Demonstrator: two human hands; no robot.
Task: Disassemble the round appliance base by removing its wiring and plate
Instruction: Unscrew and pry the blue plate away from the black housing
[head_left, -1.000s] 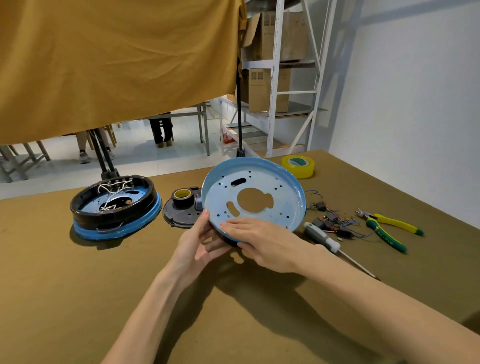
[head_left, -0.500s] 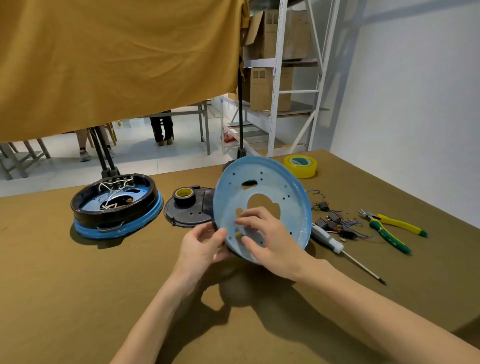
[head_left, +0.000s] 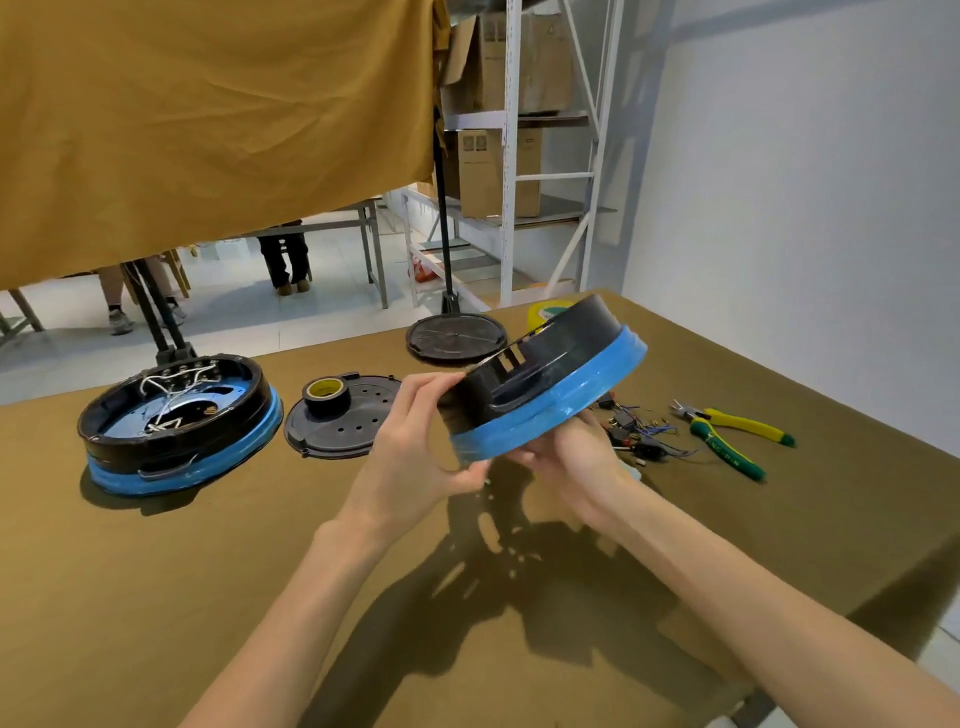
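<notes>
I hold the round black appliance base with blue-wrapped rim (head_left: 545, 395) tilted above the brown table (head_left: 208, 571), left hand (head_left: 415, 447) grip clamped on its edge, right hand (head_left: 576, 457) curled beneath; uneven support could let it slip

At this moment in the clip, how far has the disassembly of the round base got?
Done: a loose wiring bundle lies on the table beside the pliers, and a black cover plate lies apart. In hand: the left hand and right hand hold a tilted black-and-blue base in the air. Left: a second base on the table has white wires inside.
</notes>
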